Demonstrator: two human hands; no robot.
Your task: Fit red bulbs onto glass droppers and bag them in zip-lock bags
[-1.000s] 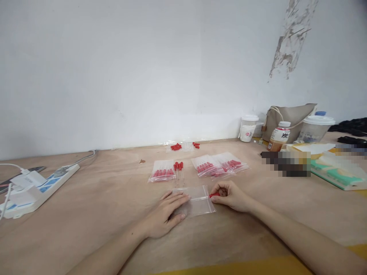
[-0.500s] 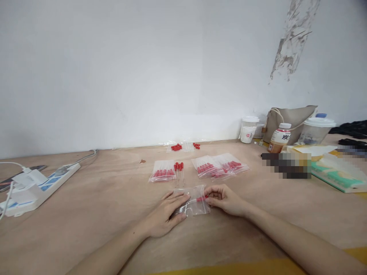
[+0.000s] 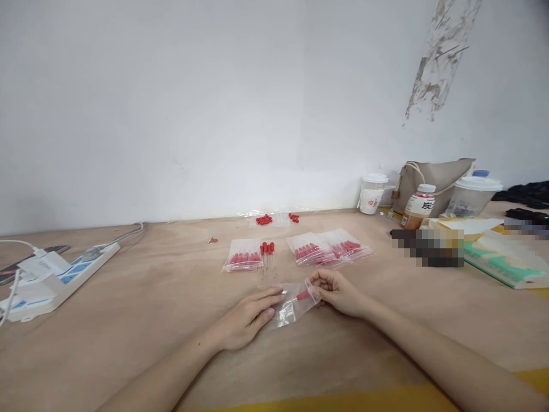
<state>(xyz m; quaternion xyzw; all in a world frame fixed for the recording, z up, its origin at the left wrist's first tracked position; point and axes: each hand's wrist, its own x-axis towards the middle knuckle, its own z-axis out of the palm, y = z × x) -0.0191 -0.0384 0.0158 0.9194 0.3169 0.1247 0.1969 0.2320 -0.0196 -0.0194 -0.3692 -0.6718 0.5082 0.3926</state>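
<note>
A small clear zip bag [image 3: 288,312] lies between my hands, its right end raised slightly off the table. Inside, near the mouth, is a slim tool with a red handle [image 3: 302,294]; its thin shaft points left. My left hand [image 3: 246,317] holds down the bag's left end with fingers and thumb. At the mouth, my right hand [image 3: 337,292] pinches the bag's edge beside the red handle; its fingertips are partly hidden. Just beyond, several loose red-handled tools [image 3: 267,249] with thin metal shafts lie beside a filled bag [image 3: 242,257]. More filled bags [image 3: 328,249] overlap to the right.
Red pieces [image 3: 264,220] lie on clear plastic near the wall. A white power strip [image 3: 64,286] with plugs sits on the left. At the right stand a paper cup [image 3: 372,194], a drink bottle [image 3: 418,207], a grey bag [image 3: 441,180] and a green-and-white packet [image 3: 506,260].
The red handle has moved from my right fingers into the bag's mouth. My right hand now pinches the mouth, and the bag has tilted up at the right. My left hand has shifted slightly left.
</note>
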